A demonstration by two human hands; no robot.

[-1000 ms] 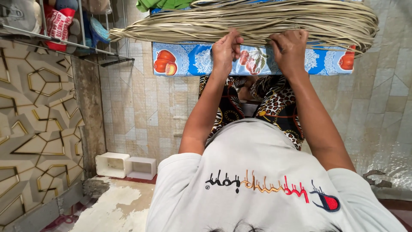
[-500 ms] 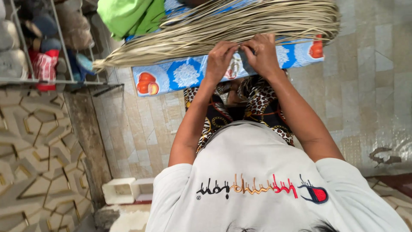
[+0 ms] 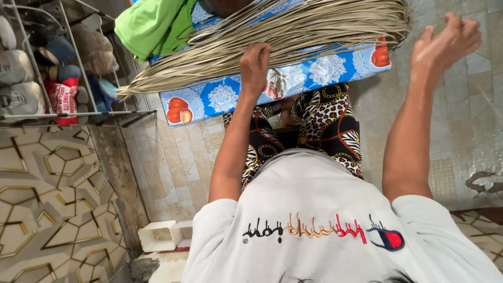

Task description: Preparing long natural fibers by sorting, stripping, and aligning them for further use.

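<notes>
Left hand (image 3: 255, 68): fingers curled down and pressed together on the bundle of pale dried reed strips (image 3: 272, 39), gripping it about mid-length. Right hand (image 3: 445, 44): raised clear of the bundle, palm open, fingers loosely spread, holding nothing; it sits to the right of the bundle's thick end, apart from it. One bundle, many thin strips, lying slantwise across a blue floral mat (image 3: 293, 78) with red fruit prints; thick end upper right, thin tapering tips fanning out lower left past the mat's edge. One green cloth (image 3: 152, 23) lies at the mat's upper left, just beside the strips. One wire rack (image 3: 57, 63) at left holds several shoes and a red bag; the strip tips end near its right edge. Two small white plastic boxes (image 3: 162, 236) sit touching on the floor at lower left. Tiled floor (image 3: 178, 167) between rack, mat and the person's patterned trousers (image 3: 325, 120) is open.
</notes>
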